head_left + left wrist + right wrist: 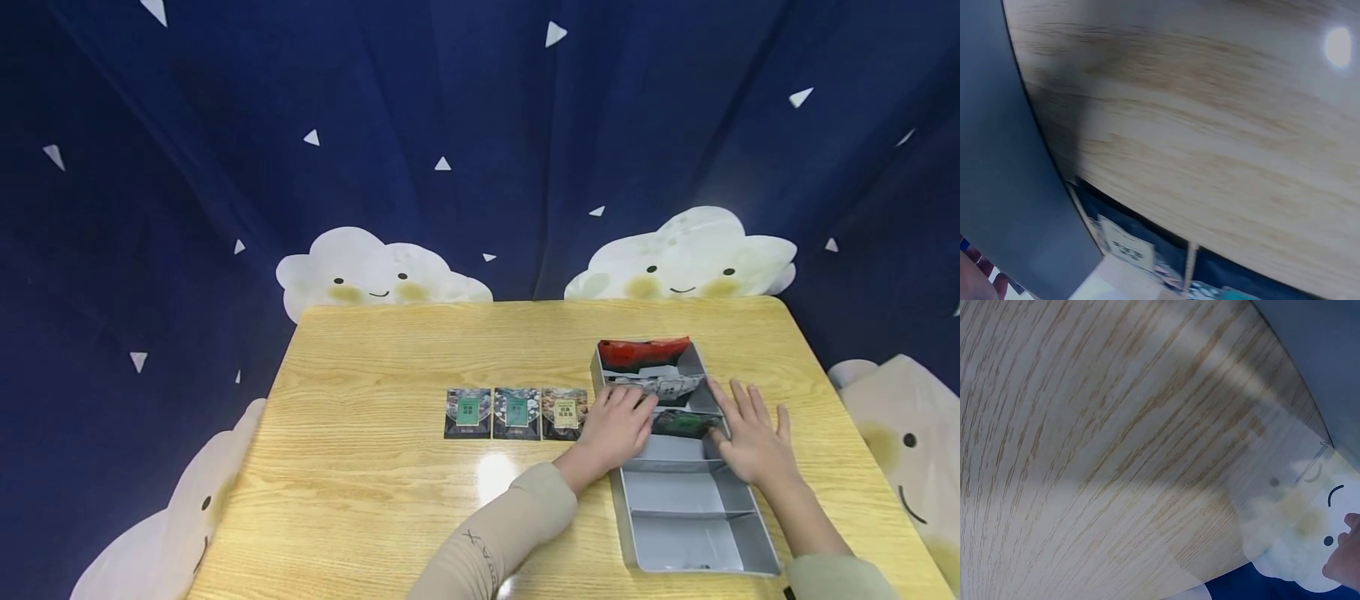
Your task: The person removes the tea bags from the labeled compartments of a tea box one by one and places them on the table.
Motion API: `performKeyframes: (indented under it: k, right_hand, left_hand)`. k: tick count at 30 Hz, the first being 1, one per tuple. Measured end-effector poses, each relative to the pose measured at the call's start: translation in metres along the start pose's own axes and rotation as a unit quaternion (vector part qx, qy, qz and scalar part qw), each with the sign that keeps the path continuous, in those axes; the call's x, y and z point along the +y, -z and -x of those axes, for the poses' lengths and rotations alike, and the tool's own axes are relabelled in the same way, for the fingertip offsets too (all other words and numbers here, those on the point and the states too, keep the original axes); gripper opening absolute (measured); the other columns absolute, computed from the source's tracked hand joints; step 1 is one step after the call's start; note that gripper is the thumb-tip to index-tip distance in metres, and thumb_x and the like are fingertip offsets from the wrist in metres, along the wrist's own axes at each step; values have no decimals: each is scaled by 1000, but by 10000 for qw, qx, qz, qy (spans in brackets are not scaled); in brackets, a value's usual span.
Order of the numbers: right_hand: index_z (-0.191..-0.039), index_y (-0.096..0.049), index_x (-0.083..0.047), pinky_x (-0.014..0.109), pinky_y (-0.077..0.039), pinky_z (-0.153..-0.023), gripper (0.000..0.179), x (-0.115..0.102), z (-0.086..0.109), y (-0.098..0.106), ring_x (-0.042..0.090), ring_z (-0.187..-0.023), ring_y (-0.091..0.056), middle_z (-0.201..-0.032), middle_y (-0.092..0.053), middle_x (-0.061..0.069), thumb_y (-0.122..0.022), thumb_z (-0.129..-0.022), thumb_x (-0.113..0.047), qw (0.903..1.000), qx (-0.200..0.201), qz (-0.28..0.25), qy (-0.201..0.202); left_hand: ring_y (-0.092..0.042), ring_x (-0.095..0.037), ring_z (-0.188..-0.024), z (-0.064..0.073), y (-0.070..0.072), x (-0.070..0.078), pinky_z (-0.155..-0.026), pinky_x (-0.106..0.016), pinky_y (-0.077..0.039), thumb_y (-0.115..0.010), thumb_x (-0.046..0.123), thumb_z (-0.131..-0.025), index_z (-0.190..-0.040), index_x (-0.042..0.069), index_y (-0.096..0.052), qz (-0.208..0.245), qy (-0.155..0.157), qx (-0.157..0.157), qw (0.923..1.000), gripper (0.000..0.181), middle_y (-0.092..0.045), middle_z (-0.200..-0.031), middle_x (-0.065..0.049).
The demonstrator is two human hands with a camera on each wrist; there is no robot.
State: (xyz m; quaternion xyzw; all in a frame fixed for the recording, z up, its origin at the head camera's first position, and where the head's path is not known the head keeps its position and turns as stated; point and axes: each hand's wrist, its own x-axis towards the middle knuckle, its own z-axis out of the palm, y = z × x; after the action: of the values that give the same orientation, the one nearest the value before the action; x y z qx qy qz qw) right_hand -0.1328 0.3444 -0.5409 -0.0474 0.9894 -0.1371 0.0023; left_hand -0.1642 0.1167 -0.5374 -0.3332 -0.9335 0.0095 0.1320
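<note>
Your hands are both at the grey divided box (686, 543), which sits near the right edge of the worktop (360, 500), running from toward the far edge down toward the near edge. Your left hand (615, 429) comes over the box's left wall, fingers bent down into the middle compartments; can't tell if they grasp anything, fingertips hidden. Your right hand (757, 446) is at the right wall, fingers spread and fairly straight, released, thumb over the wall.

Green-and-black packet (678, 422) stands in the third compartment from the far end, between your two hands, right by the right thumb. Silvery packet (673, 387) is one compartment farther, just beyond the left fingertips. Red packet (643, 355) leans in the farthest compartment, beyond both hands.

Left of the box, a row parallel to the worktop's far edge: two green-labelled packets (468, 414) and a yellow-labelled packet (564, 414), the yellow one just beside your left hand. Dark blue curtain (495, 125) hangs behind the far edge.
</note>
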Motion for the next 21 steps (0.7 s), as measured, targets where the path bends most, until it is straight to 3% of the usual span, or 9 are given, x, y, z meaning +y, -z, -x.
performKeyframes:
  k: [9,21]
  right_hand:
    - [-147,2,-27,64,10,-99,75,0,-1,-1,42,-136,1,-148,-8,23,-46,-89,-21,10000,-30,66,-50]
    - [-147,2,-27,63,12,-99,74,-1,0,-1,42,-136,0,-148,-8,23,-45,-90,-22,9999,1,84,-62]
  left_hand:
    - [-41,-6,-115,-16,4,23,-99,-30,-31,-37,42,-95,-133,34,-40,-169,-319,-335,9988,38,-43,-125,12]
    - [-43,-5,-108,-26,5,35,-96,-26,-32,-44,40,-94,-128,34,-43,-186,-629,-158,9977,35,-43,-120,14]
